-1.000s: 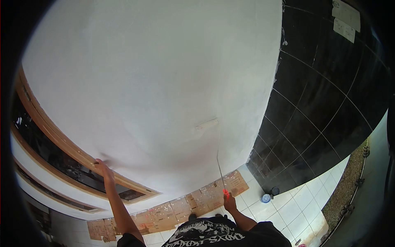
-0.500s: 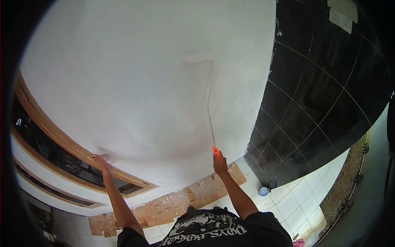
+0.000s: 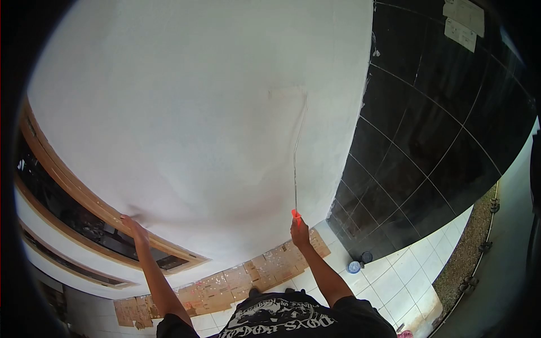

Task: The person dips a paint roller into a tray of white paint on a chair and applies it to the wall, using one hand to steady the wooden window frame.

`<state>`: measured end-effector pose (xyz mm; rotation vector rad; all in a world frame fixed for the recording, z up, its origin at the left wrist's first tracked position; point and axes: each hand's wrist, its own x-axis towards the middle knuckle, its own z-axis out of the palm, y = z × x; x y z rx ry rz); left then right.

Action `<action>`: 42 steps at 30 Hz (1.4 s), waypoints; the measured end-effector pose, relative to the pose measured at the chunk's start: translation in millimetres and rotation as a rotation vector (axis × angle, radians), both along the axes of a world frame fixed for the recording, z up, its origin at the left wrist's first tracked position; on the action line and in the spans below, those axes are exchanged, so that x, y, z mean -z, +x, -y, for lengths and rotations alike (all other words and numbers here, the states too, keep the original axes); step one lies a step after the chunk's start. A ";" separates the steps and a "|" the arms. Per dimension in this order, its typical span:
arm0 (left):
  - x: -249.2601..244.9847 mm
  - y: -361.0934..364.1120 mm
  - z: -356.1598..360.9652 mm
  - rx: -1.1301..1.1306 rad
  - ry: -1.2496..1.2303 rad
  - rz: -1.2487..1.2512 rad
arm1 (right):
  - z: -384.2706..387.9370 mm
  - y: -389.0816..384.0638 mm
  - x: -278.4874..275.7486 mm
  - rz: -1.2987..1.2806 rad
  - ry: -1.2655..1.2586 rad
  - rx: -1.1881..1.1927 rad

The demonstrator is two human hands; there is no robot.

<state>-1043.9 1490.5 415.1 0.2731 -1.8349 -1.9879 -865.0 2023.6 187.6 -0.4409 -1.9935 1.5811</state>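
Note:
My right hand (image 3: 300, 232) is closed around the orange-red handle of a paint roller (image 3: 295, 169). Its thin metal rod runs up to a pale roller head, which blends with the white wall (image 3: 197, 141) it is against. Off to the left, my left hand (image 3: 134, 228) grips the edge of a brown wooden window frame (image 3: 84, 188), where the frame meets the wall; some of its fingers are hard to make out.
Black tiles (image 3: 417, 135) cover the wall on the right, with papers (image 3: 462, 25) stuck near the top. Paint-spotted cardboard (image 3: 225, 284) lies along the wall's foot. A small blue-and-white container (image 3: 354, 267) and a dark one (image 3: 367, 257) stand on the white floor tiles (image 3: 394, 276).
The roller head has moved a little down and to the right along the wall, and my right hand has lowered slightly. My left hand stays at the window frame. The view has shifted slightly.

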 end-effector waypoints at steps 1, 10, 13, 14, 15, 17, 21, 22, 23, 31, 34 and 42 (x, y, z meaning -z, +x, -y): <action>-2.8 2.7 -1.6 0.010 0.019 0.017 | -14.1 -21.6 -31.9 -0.036 -0.010 -0.020; 25.3 -9.9 27.9 0.157 0.031 -0.069 | -69.0 -71.8 -135.1 -0.285 0.014 0.067; 32.8 -10.8 25.9 0.076 0.048 -0.064 | -53.8 -23.1 -55.9 -0.073 0.073 0.085; 29.2 -8.1 21.5 0.075 0.051 -0.066 | -47.1 1.9 -30.0 0.014 0.042 0.056; 21.0 -1.3 13.1 0.085 -0.015 -0.072 | -39.7 23.4 5.6 0.069 0.087 0.067; 7.7 11.2 -1.5 0.097 -0.077 -0.081 | -28.2 75.3 60.7 0.262 0.004 -0.030; 1.6 11.0 -7.5 0.088 -0.033 -0.095 | -11.0 133.6 102.0 0.214 0.163 -0.011; 3.0 9.4 -3.5 0.092 -0.037 -0.091 | -11.3 135.1 103.4 0.199 0.187 -0.001; 5.7 5.8 1.1 0.094 -0.038 -0.091 | -17.8 128.0 104.4 0.199 0.187 0.001; 13.9 -2.3 7.1 0.034 0.008 -0.022 | -98.4 -35.9 -63.7 -0.073 0.051 0.074; 23.7 -7.3 19.1 0.057 -0.011 -0.022 | -113.6 -53.1 -117.8 -0.106 0.074 0.076; 35.5 -8.5 24.2 0.122 -0.034 -0.070 | -78.3 25.0 7.9 -0.071 0.252 0.203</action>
